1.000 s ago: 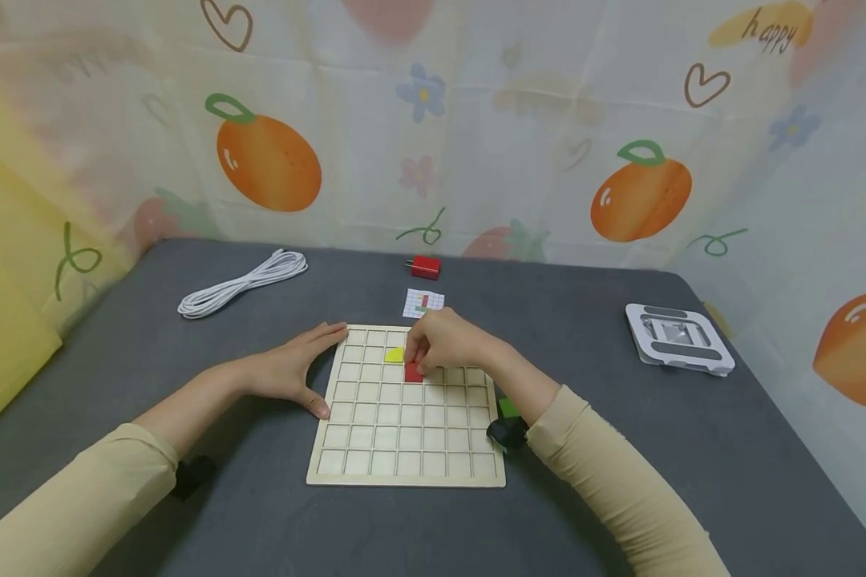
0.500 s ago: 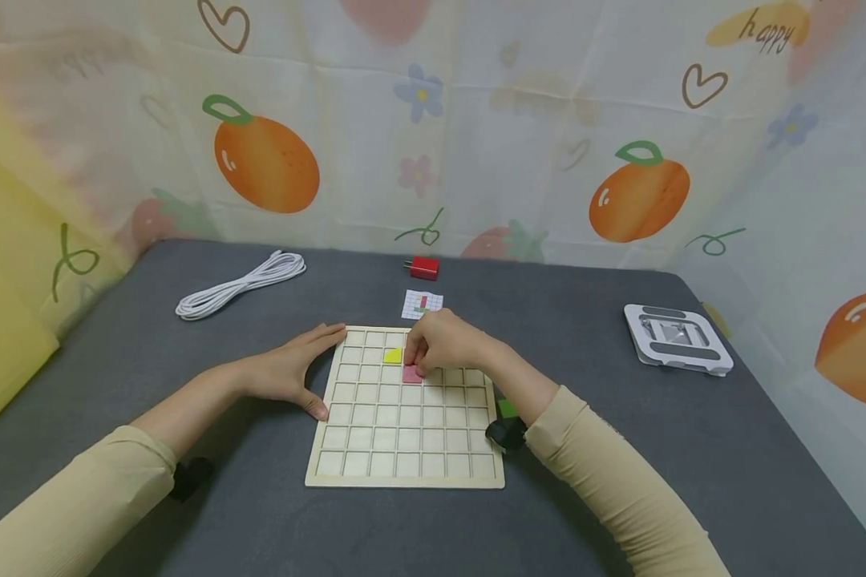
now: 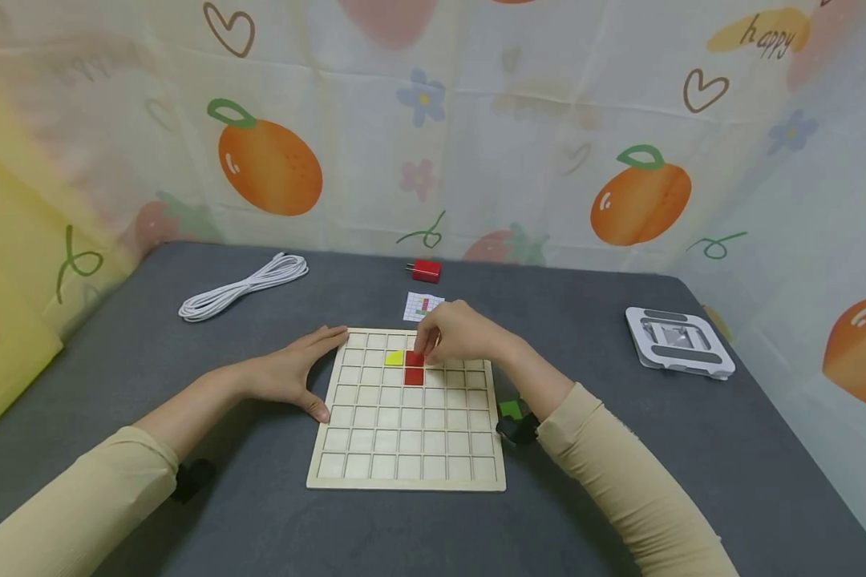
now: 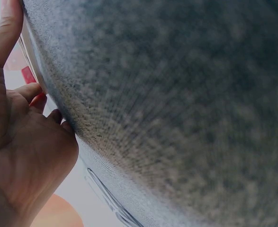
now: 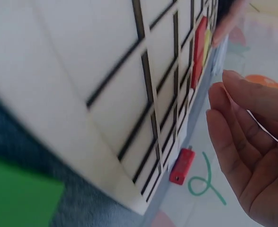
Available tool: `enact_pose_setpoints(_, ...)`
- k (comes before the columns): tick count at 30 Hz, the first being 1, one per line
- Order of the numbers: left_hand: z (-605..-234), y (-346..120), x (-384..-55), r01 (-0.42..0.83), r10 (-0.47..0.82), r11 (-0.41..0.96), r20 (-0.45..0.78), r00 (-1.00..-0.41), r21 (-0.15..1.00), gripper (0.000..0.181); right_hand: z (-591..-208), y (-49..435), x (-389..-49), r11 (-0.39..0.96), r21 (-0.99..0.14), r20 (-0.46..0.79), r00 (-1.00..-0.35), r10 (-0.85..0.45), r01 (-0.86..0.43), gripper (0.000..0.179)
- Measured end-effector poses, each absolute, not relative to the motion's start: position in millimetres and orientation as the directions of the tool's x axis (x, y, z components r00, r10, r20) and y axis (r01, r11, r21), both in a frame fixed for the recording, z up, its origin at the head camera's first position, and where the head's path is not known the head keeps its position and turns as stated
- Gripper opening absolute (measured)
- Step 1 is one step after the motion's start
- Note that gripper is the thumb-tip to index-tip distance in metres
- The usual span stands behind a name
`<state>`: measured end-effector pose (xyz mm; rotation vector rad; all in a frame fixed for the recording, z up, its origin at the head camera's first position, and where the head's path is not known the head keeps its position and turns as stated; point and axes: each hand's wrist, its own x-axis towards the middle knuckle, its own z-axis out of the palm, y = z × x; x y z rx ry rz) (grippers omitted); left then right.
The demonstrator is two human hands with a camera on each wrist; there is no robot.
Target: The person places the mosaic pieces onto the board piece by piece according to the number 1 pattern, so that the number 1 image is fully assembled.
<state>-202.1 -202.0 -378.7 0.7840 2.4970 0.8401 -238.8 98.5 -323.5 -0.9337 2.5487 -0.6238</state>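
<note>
A pale wooden grid board (image 3: 406, 482) lies on the grey table. Two red square tiles (image 3: 414, 377) sit in neighbouring cells, one behind the other. Left of the farther one is a yellow tile (image 3: 394, 358) with a rounded corner. My left hand (image 3: 281, 373) rests spread along the board's left side, fingertips at the far corner and thumb on the edge. Over the red tiles hovers my right hand (image 3: 462, 332), its fingers loosely bent. In the right wrist view, this hand (image 5: 252, 142) has nothing between thumb and fingers, and the red tiles (image 5: 199, 52) show beyond it.
Behind the board lies a small paper card (image 3: 420, 306) with a coloured grid pattern, and a red plug adapter (image 3: 426, 271). A coiled white cable (image 3: 241, 287) is at back left, a white folding stand (image 3: 680, 342) at right. Green pieces (image 3: 509, 409) lie beside the board's right edge.
My right hand has come off the nearer red tile, moving slightly up and right, which uncovers the farther red tile. My left hand keeps its place.
</note>
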Motion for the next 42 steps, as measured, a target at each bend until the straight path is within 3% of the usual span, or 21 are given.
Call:
enact_pose_setpoints(21, -382, -202, -204, 0.382, 0.619, 0.663, -0.185, -0.763, 0.644, 0.127, -317, 175, -248, 0.722, -0.567, -0.243, -0.757, -0.607, -0.396, 0.018)
enact_pose_setpoints(42, -381, -202, -204, 0.374, 0.610, 0.672, -0.192, -0.769, 0.639, 0.128, -331, 222, -242, 0.700, -0.613, -0.276, -0.731, -0.624, -0.365, 0.018)
